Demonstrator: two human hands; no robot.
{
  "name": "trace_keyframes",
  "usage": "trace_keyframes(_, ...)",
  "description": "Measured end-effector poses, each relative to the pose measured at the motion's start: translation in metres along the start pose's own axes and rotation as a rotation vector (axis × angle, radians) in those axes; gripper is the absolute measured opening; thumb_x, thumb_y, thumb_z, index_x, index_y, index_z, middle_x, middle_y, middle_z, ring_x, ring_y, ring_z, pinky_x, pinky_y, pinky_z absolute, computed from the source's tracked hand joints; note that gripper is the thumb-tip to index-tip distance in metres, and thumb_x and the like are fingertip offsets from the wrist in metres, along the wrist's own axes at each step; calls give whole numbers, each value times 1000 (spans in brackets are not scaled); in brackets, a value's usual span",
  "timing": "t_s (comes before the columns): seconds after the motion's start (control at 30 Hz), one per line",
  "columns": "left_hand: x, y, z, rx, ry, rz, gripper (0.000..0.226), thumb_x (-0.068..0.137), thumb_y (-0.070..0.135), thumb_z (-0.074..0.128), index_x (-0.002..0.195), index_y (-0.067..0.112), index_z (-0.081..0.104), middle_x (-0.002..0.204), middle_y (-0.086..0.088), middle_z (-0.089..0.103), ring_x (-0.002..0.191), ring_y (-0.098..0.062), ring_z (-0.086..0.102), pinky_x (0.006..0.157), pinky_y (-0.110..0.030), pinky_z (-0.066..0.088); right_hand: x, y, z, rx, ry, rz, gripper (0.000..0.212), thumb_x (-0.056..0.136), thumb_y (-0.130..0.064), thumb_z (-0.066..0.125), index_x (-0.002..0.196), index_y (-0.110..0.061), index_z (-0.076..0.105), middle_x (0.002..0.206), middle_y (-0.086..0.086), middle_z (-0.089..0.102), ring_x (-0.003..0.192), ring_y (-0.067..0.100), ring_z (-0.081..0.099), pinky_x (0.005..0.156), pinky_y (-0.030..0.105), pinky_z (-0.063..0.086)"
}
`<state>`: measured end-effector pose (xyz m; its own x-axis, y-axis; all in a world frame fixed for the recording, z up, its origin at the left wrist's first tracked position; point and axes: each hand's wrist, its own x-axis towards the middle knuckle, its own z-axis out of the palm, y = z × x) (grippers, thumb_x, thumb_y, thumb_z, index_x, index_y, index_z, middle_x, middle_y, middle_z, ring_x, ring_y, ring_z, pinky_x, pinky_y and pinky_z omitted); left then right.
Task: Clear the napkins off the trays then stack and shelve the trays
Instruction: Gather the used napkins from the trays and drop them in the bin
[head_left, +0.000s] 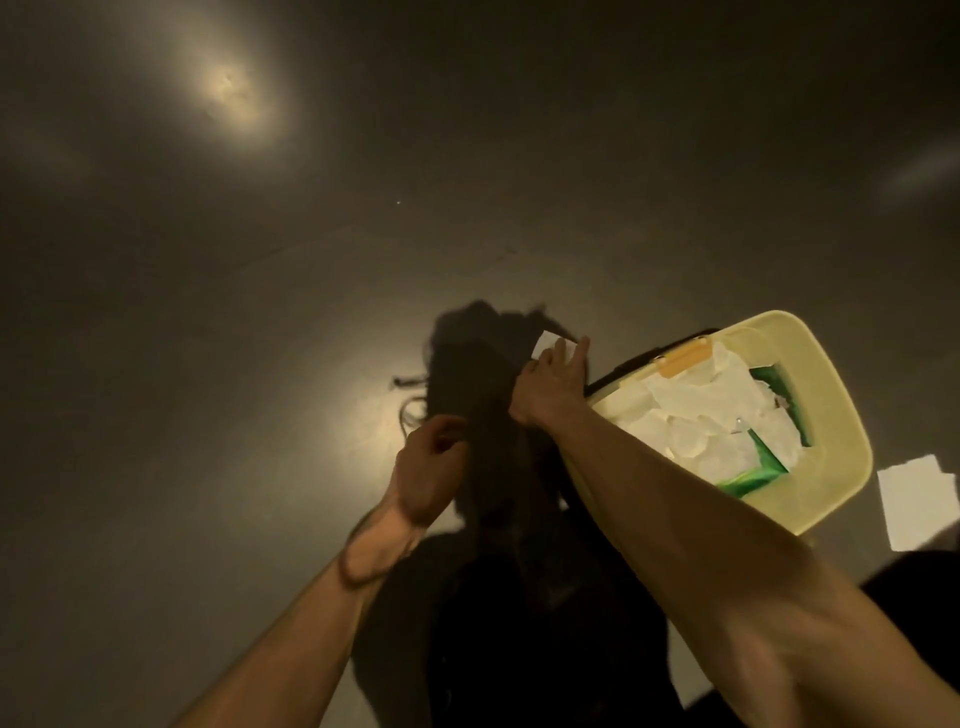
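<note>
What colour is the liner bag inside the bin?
Green; the liner bag shows under white napkins in the pale yellow bin, head view.

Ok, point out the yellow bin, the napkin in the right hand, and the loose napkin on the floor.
yellow bin (826, 400), head view, on its right rim.
napkin in the right hand (546, 343), head view, on its white corner above the fingers.
loose napkin (914, 499), head view, on its middle.

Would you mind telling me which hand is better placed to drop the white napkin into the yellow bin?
The right hand: it already pinches the napkin beside the bin rim, so a short move probably does it. The left hand hangs farther away, fingers curled, apparently holding nothing.
</note>
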<state>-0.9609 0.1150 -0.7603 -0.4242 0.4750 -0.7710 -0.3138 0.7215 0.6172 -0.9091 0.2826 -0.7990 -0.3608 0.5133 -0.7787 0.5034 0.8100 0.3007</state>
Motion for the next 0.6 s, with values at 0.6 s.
trace_keyframes(0.6, -134, 117, 24, 49, -90, -25, 28, 89, 4, 55, 114, 9, 65, 89, -10, 67, 75, -22, 63, 64, -30, 52, -197, 62, -23, 1480, 623, 541, 41, 97, -17, 49, 138, -11, 49, 135, 11, 54, 127, 27, 48, 108, 35, 35)
